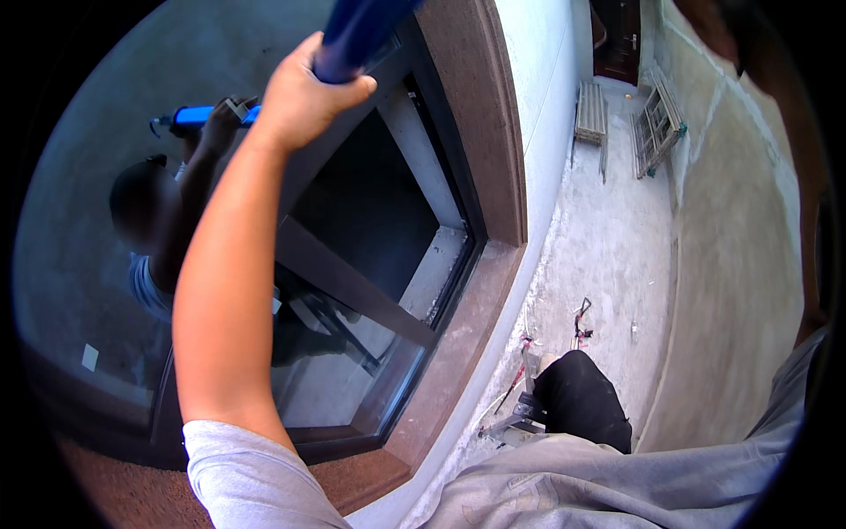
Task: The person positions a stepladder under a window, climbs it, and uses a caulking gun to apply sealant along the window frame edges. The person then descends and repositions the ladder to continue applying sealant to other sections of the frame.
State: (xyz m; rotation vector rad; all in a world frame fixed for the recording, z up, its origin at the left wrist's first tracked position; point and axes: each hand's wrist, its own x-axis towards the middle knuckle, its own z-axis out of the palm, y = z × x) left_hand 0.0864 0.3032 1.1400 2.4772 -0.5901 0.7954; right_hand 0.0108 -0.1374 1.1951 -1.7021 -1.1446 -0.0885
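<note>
My left hand [298,99] is raised overhead and closed around a blue tube [357,31], whose upper end runs out of the top of the picture. It is held against the upper part of a brown-framed window [480,132]. The window glass [88,220] reflects a person gripping a blue cartridge gun. My right hand is out of view; only a dark arm [793,132] runs up the right rim.
I stand high above a narrow concrete balcony floor [608,247], my knee in black trousers [582,401] over a metal step [520,419]. Red-handled tools [582,322] lie below. Wooden pallets [590,110] and a dark door [617,35] are at the far end. A plastered wall [731,264] is on the right.
</note>
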